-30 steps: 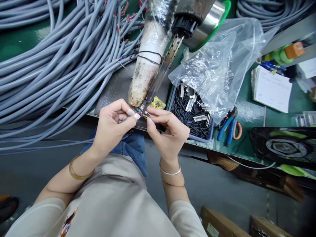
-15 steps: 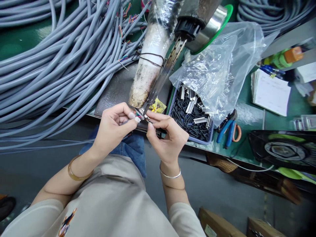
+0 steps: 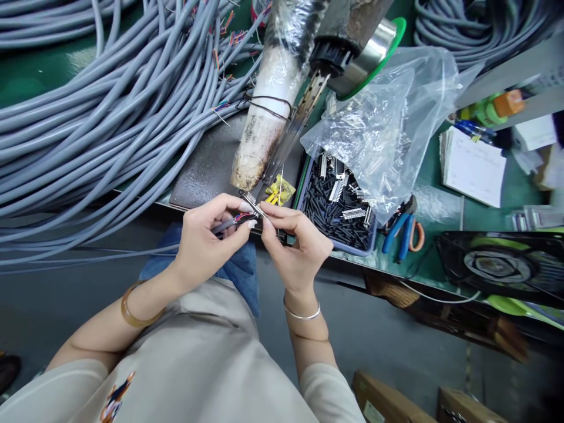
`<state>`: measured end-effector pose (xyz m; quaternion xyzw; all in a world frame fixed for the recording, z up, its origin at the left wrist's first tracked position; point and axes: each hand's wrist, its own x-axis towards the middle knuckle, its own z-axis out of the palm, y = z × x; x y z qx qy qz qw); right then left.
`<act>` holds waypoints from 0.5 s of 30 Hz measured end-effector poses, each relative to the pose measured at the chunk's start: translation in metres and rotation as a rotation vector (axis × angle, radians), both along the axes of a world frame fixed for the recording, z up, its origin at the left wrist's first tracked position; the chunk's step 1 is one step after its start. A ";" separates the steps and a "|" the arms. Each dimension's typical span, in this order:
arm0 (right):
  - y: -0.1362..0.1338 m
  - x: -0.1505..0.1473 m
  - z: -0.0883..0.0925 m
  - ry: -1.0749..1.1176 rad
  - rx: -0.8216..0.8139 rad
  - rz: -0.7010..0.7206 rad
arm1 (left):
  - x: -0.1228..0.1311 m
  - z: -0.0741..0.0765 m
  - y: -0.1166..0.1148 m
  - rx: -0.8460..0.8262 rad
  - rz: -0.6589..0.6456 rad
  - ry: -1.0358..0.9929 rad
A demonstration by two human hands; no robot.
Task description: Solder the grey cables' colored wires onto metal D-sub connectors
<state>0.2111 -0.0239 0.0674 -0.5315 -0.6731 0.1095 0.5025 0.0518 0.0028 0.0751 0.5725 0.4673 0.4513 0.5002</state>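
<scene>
A small metal multi-pin connector (image 3: 252, 204) is pinched between both hands just under the soldering iron's tip. My left hand (image 3: 200, 238) is closed round the end of a grey cable (image 3: 223, 227), its thumb and finger also at the connector. Coloured wires (image 3: 241, 218) fan from that cable toward the connector; their joints are too small to make out. From the other side, the thumb and fingers of my right hand (image 3: 297, 241) grip the connector's end. Above, the soldering iron (image 3: 293, 135) points down beside a stained white tube (image 3: 262, 126).
Grey cables (image 3: 110, 117) cover the bench's left side. Right of the hands stands a bin (image 3: 374, 239) of black sleeves and connectors, partly under a plastic bag (image 3: 388, 117). Farther right are pliers (image 3: 399, 232), a paper stack (image 3: 473, 164) and a black fan (image 3: 497, 264). A solder spool (image 3: 374, 59) hangs behind.
The connector has been turned, so its metal edge now shows, and it sits slightly lower from the iron's tip. More of the cable end and coloured wires is visible.
</scene>
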 end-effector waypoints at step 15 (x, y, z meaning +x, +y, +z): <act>-0.023 0.002 -0.004 0.050 -0.106 0.004 | -0.011 -0.009 -0.019 -0.322 -0.190 -0.402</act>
